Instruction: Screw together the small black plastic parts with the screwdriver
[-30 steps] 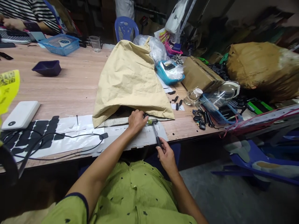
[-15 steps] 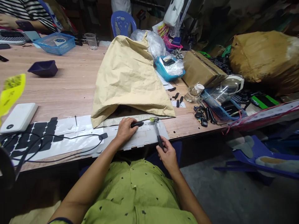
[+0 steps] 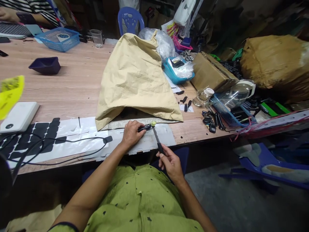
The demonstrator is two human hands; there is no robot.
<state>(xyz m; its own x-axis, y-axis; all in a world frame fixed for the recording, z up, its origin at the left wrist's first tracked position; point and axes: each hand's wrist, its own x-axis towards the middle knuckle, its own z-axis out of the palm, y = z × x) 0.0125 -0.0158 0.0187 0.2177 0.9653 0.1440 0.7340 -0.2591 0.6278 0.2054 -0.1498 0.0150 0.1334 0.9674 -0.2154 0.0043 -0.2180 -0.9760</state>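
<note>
My left hand (image 3: 131, 132) rests on the front of the bench, fingers closed on a small black object (image 3: 144, 128), perhaps a key fob; too little shows to be sure. My right hand (image 3: 171, 161) grips the black handle of a small hammer (image 3: 156, 138) just beyond the bench edge. The hammer's yellow-green head is at the right end of the black object; whether they touch I cannot tell. Under both lies a grey-white board (image 3: 161, 135). Behind my left hand, a beige cloth bag (image 3: 135, 80) stands with its opening facing me.
To the left are a sheet of black stickers (image 3: 43, 135), a cable (image 3: 79, 138) and a white power bank (image 3: 20, 116). On the right, key fobs (image 3: 211, 127) lie near a blue basket (image 3: 238, 114) and a glass jar (image 3: 202, 96). Another person's arm shows at the far left.
The hammer head has shifted left and now meets the end of the black object in view; my right hand moved slightly left with it. The whole view has turned a little.
</note>
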